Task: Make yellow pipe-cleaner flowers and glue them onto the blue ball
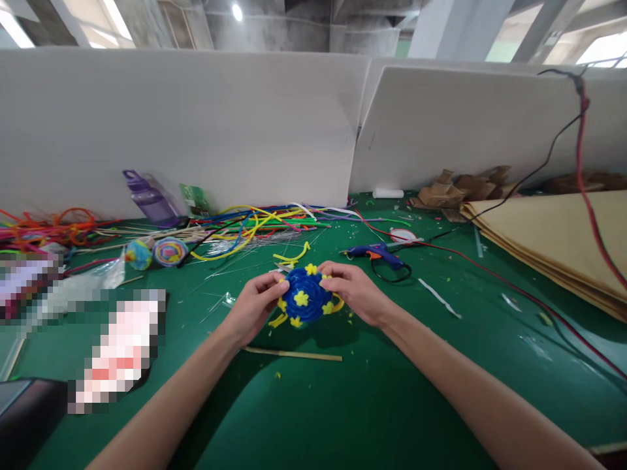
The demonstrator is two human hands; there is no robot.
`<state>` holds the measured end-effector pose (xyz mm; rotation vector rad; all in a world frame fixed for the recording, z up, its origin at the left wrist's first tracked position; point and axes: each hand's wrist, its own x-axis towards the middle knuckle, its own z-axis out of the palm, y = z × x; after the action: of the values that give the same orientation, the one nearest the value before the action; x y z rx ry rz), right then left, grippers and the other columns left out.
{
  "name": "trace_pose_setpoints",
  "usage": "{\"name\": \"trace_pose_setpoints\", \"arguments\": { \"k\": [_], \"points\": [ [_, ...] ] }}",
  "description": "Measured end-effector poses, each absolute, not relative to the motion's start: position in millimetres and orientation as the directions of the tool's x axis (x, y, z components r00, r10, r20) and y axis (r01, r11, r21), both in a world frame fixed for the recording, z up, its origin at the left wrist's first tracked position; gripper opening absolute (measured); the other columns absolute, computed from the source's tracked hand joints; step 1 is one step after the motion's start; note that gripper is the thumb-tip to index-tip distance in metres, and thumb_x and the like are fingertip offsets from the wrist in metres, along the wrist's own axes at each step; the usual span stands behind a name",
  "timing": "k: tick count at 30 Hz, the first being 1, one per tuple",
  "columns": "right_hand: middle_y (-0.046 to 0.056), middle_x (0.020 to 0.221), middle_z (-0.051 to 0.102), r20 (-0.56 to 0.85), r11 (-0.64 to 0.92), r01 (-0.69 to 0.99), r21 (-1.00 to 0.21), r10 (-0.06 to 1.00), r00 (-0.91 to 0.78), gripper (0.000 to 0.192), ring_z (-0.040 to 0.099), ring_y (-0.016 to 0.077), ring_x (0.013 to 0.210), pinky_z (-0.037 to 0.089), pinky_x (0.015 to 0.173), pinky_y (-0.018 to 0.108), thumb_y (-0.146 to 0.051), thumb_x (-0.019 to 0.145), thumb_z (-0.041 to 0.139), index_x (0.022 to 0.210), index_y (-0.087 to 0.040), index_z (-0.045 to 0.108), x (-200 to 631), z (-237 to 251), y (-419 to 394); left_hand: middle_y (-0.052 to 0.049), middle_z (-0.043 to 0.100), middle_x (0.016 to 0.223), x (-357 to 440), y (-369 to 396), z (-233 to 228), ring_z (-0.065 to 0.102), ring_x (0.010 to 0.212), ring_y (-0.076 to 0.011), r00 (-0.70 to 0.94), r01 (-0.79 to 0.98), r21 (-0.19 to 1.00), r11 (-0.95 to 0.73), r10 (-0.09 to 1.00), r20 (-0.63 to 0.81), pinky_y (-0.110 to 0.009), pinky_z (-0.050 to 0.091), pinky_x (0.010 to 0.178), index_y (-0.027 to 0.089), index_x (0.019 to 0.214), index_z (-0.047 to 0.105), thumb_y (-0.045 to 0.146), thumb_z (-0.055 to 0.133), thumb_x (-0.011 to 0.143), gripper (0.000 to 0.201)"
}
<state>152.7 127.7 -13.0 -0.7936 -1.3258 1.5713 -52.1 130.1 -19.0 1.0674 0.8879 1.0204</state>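
blue coiled pipe-cleaner dome with small yellow flowers [304, 297], held just above the green bench [343, 405] near its middle; left hand [255, 305] and right hand [355, 290] pinch its opposite sides, fingers curled close. blue glue gun [379, 253] lies behind the right hand. no legible writing.
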Motion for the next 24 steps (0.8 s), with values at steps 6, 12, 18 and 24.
{"name": "trace_pose_setpoints", "arguments": {
  "k": [6, 12, 18, 24],
  "points": [
    [0.003, 0.086, 0.053, 0.035, -0.086, -0.27, -0.959, 0.909, -0.414, 0.025, 0.046, 0.0131, 0.075, 0.037, 0.065, 0.027, -0.042, 0.078, 0.058, 0.078, -0.017, 0.061, 156.3, -9.7, 129.7, 0.004, 0.049, 0.06, -52.5, 131.3, -18.3, 0.044, 0.055, -0.0059, 0.266, -0.251, 0.955, 0.156, 0.96, -0.087, -0.016, 0.037, 0.051, 0.014, 0.065, 0.057, 0.029, 0.074, 0.068, 0.022],
    [0.002, 0.082, 0.053, 0.025, -0.076, -0.253, -0.965, 0.927, -0.375, 0.02, 0.046, 0.0111, 0.07, 0.038, 0.064, 0.027, -0.037, 0.076, 0.061, 0.076, -0.017, 0.06, 157.0, -7.4, 129.7, 0.004, 0.05, 0.06, -53.5, 131.3, -17.3, 0.046, 0.054, -0.0058, 0.258, -0.252, 0.955, 0.155, 0.962, -0.088, -0.016, 0.036, 0.051, 0.014, 0.064, 0.057, 0.028, 0.074, 0.067, 0.022],
    [0.003, 0.091, 0.052, 0.126, 0.071, -0.158, -0.985, 0.921, -0.369, 0.018, 0.045, 0.0112, 0.072, 0.039, 0.064, 0.026, -0.032, 0.076, 0.06, 0.066, -0.017, 0.057, 155.1, -6.8, 126.8, 0.004, 0.05, 0.059, -53.9, 130.8, -18.5, 0.046, 0.054, -0.006, 0.274, -0.257, 0.952, 0.165, 0.957, -0.091, -0.017, 0.036, 0.051, 0.014, 0.064, 0.058, 0.029, 0.075, 0.066, 0.022],
    [0.002, 0.084, 0.05, 0.129, 0.058, -0.183, -0.981, 0.906, -0.403, 0.02, 0.045, 0.011, 0.069, 0.038, 0.063, 0.026, -0.034, 0.081, 0.054, 0.072, -0.017, 0.059, 153.7, -6.2, 126.5, 0.004, 0.051, 0.058, -54.2, 131.2, -16.8, 0.046, 0.054, -0.0061, 0.262, -0.271, 0.947, 0.173, 0.96, -0.1, -0.017, 0.037, 0.051, 0.014, 0.063, 0.058, 0.03, 0.075, 0.065, 0.023]
  ]
}}
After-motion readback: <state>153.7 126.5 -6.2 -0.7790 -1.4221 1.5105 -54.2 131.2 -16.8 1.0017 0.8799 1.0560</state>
